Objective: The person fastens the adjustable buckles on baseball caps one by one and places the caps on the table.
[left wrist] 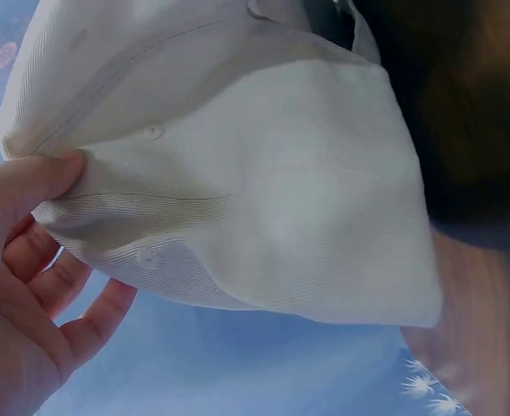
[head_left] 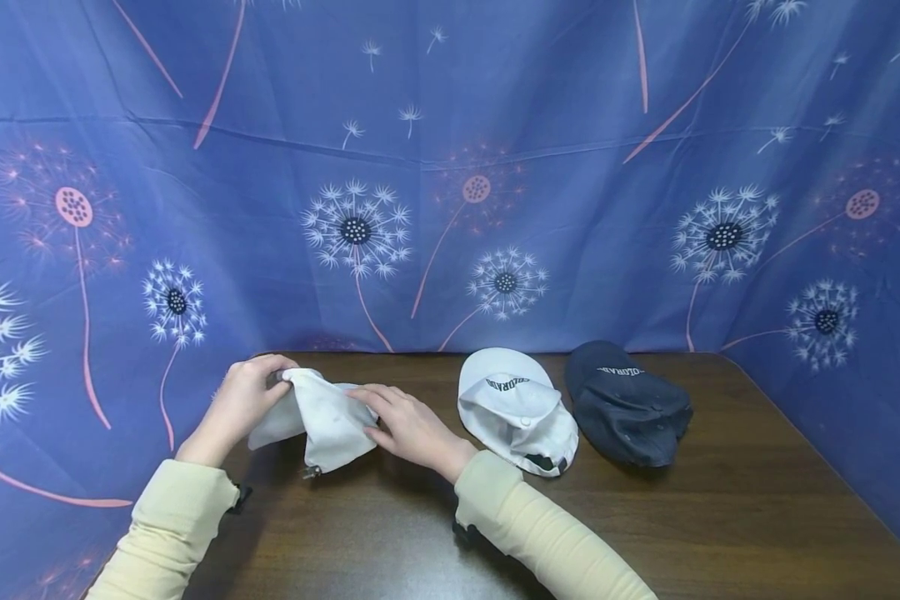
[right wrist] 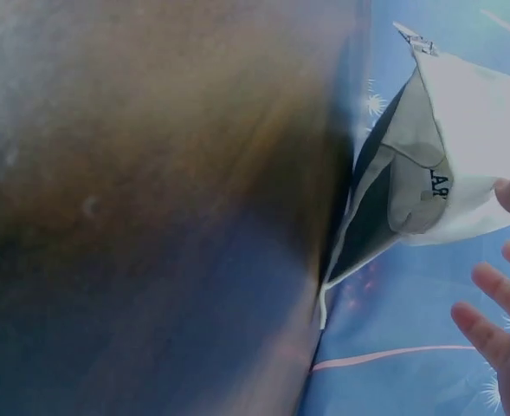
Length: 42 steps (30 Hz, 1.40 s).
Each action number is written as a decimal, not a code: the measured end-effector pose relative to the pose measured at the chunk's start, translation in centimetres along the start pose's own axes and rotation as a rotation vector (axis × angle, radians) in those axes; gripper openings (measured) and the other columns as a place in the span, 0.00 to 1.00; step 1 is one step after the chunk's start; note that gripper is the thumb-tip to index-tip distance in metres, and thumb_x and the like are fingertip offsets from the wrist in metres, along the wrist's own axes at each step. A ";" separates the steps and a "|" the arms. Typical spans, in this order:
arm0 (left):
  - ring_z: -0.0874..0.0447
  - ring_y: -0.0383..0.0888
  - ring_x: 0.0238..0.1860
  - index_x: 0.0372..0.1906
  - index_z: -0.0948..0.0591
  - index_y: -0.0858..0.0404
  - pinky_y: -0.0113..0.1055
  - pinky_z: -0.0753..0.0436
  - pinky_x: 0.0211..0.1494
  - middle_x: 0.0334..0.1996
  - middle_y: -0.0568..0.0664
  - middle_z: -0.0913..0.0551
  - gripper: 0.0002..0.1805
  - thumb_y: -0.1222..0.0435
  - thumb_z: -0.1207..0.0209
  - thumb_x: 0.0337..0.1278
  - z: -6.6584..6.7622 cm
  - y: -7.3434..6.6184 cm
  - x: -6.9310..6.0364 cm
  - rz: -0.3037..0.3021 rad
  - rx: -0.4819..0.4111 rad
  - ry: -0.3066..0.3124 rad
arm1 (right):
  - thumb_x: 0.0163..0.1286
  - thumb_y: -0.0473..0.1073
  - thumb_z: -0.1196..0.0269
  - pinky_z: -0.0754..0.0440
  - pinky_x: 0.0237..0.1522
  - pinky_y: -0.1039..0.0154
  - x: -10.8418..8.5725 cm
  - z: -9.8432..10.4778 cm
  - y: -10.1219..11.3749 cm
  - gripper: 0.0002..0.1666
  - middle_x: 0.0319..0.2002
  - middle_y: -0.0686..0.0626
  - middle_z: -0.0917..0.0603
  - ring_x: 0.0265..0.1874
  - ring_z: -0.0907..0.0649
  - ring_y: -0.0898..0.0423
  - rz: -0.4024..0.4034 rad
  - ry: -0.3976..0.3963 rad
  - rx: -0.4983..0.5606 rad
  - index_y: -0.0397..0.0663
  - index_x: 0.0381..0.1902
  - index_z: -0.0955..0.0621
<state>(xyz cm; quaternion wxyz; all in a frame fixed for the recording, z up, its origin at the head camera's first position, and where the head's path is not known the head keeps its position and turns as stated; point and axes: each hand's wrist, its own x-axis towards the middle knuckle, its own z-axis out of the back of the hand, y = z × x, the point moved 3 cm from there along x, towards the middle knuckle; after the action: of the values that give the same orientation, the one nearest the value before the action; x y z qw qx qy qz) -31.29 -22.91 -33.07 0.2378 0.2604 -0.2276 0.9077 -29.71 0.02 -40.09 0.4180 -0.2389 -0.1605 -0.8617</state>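
Observation:
A white cap (head_left: 333, 429) is held above the left part of the table, folded out of shape, its strap end with a small metal buckle (head_left: 312, 472) hanging down. My left hand (head_left: 249, 404) pinches its edge; in the left wrist view the thumb (left wrist: 64, 173) presses the cloth's near face, the other fingers behind. My right hand (head_left: 412, 429) touches the cap's right side with its fingers fairly straight. In the right wrist view its thumb meets the cloth, while the other fingertips (right wrist: 475, 325) stand apart from it. Dark lettering shows inside the cap's opening.
Right of my right hand, a second white cap (head_left: 521, 417) with dark lettering lies on the brown wooden table (head_left: 645, 533). Beside it lies a dark navy cap (head_left: 630, 408) with white lettering. A blue curtain (head_left: 435, 275) with a dandelion print hangs around the table.

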 end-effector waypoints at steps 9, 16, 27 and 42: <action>0.18 0.50 0.30 0.33 0.16 0.64 0.45 0.21 0.33 0.32 0.56 0.14 0.06 0.75 0.37 0.48 0.2 -1.7 0.8 -0.017 -0.012 0.006 | 0.71 0.55 0.46 0.25 0.54 0.64 0.0 1.3 -0.1 0.29 0.56 0.52 0.22 0.53 0.23 0.59 -0.074 0.006 0.098 0.51 0.66 0.33; 0.27 0.44 0.22 0.33 0.15 0.64 0.37 0.28 0.27 0.25 0.52 0.16 0.07 0.75 0.39 0.48 0.8 -2.8 1.5 0.015 -0.014 -0.004 | 0.68 0.61 0.45 0.26 0.57 0.62 -0.4 2.9 -0.3 0.35 0.60 0.53 0.25 0.57 0.25 0.60 -0.092 0.030 0.154 0.55 0.68 0.36; 0.30 0.42 0.21 0.33 0.15 0.62 0.33 0.30 0.27 0.24 0.49 0.16 0.07 0.72 0.42 0.50 1.8 -4.1 2.7 0.091 -0.100 -0.034 | 0.57 0.62 0.34 0.28 0.59 0.62 -1.4 5.4 -0.2 0.48 0.63 0.52 0.31 0.59 0.27 0.58 0.104 -0.059 0.089 0.53 0.70 0.39; 0.27 0.43 0.25 0.40 0.16 0.62 0.34 0.28 0.31 0.30 0.50 0.15 0.10 0.69 0.45 0.55 1.4 -6.2 3.5 0.298 -0.329 0.155 | 0.41 0.44 0.24 0.28 0.60 0.59 -3.2 9.0 0.0 0.43 0.58 0.46 0.26 0.57 0.25 0.51 0.246 -0.311 0.029 0.48 0.57 0.28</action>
<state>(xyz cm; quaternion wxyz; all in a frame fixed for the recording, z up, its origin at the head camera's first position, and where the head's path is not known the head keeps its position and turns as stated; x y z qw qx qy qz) -30.04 -17.69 -28.19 0.1573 0.1113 -0.3895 0.9006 -25.50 6.40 -34.32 0.4937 -0.3808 -0.2048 -0.7545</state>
